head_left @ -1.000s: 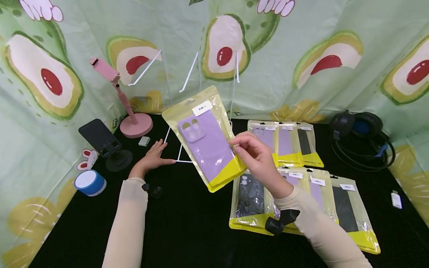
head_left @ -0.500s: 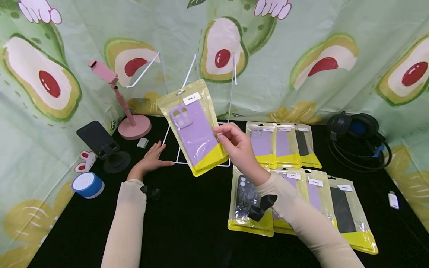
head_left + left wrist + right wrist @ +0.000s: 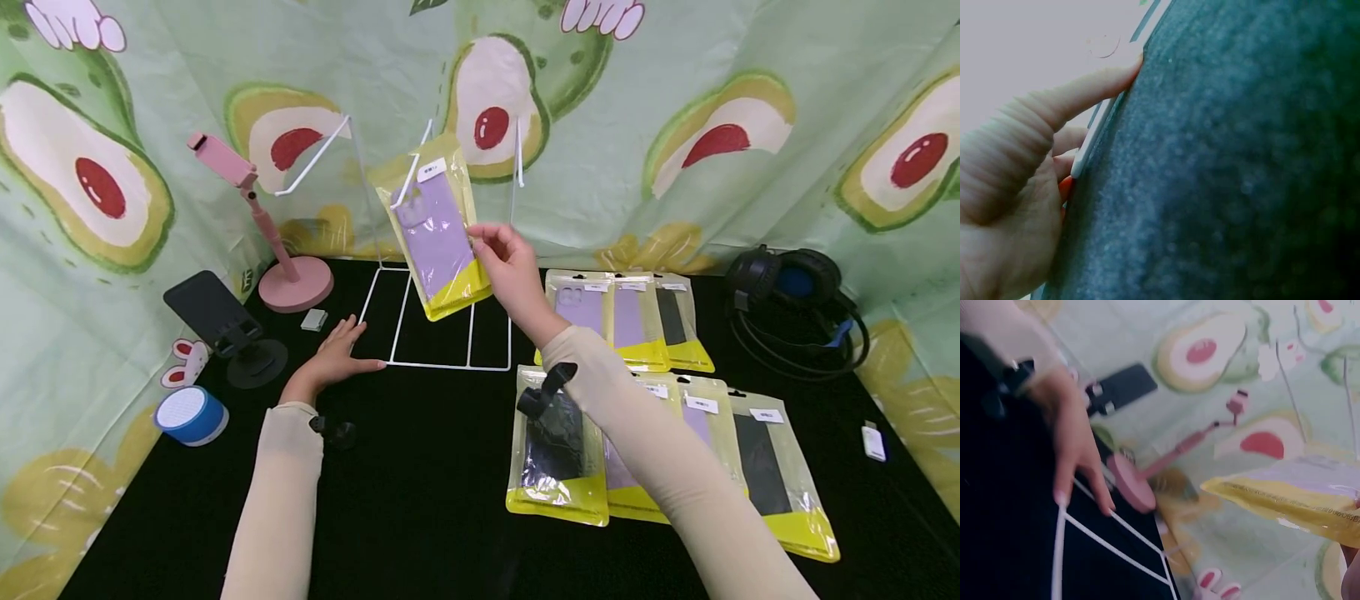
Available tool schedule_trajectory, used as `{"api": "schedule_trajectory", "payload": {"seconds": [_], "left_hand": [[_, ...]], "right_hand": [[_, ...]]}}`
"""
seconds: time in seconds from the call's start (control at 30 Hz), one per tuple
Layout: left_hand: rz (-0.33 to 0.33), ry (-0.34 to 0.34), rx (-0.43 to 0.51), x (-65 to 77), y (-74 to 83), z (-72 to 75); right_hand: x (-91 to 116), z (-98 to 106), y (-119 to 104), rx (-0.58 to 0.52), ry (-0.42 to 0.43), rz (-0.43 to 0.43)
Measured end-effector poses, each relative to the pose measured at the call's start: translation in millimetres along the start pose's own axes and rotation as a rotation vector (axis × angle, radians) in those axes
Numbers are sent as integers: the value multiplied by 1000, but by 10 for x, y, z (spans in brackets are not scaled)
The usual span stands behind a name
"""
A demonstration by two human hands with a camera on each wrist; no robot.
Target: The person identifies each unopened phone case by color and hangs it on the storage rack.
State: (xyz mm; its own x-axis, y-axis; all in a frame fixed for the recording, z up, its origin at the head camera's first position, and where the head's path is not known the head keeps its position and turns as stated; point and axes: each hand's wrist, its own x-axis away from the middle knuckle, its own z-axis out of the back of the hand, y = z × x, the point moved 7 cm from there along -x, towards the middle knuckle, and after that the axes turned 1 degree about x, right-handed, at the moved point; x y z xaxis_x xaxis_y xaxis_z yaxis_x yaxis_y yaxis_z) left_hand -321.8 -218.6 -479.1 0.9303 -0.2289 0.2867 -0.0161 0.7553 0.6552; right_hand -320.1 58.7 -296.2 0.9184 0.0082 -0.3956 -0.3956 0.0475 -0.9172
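Observation:
My right hand point(image 3: 513, 271) pinches the right edge of a bagged purple phone case point(image 3: 438, 237), which hangs tilted at the rack's middle prong. That prong's front end shows before the bag and its rear end above it, so it seems to pass through the hang hole. The bag's yellow bottom edge point(image 3: 1297, 509) shows in the right wrist view. My left hand point(image 3: 333, 358) rests with spread fingers on the front left corner of the white wire rack's base point(image 3: 450, 366). In the left wrist view, the thumb point(image 3: 1100, 84) touches the white wire.
Several bagged phone cases lie in two rows at right, including a black one point(image 3: 555, 442). Headphones point(image 3: 787, 292) and a USB stick point(image 3: 873, 442) are farther right. At left stand a pink stand point(image 3: 296, 283), a black phone stand point(image 3: 225, 325) and a blue speaker point(image 3: 191, 417).
My right hand has carried the bagged phone case leftward, up and away, from in front of the rack to its middle prong. My left hand has stayed at the rack's corner.

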Motion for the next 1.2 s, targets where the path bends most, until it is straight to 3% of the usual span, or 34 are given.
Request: {"api": "schedule_trajectory", "payload": {"seconds": [0.2, 0.4, 0.53, 0.83, 1.0, 1.2], "left_hand": [[0, -6, -3, 11, -4, 11], [9, -9, -18, -12, -8, -17], [18, -8, -17, -12, -16, -15], [43, -23, -13, -33, -47, -13], [52, -24, -14, -48, -68, -4], [45, -24, -17, -49, -65, -21]], "right_hand": [[-338, -14, 12, 73, 45, 8], [-414, 91, 67, 228, 34, 55], [-383, 158, 114, 308, 18, 77], [-268, 247, 242, 322, -68, 90], [-139, 389, 459, 367, -106, 5], [65, 749, 756, 378, -93, -103]]}}
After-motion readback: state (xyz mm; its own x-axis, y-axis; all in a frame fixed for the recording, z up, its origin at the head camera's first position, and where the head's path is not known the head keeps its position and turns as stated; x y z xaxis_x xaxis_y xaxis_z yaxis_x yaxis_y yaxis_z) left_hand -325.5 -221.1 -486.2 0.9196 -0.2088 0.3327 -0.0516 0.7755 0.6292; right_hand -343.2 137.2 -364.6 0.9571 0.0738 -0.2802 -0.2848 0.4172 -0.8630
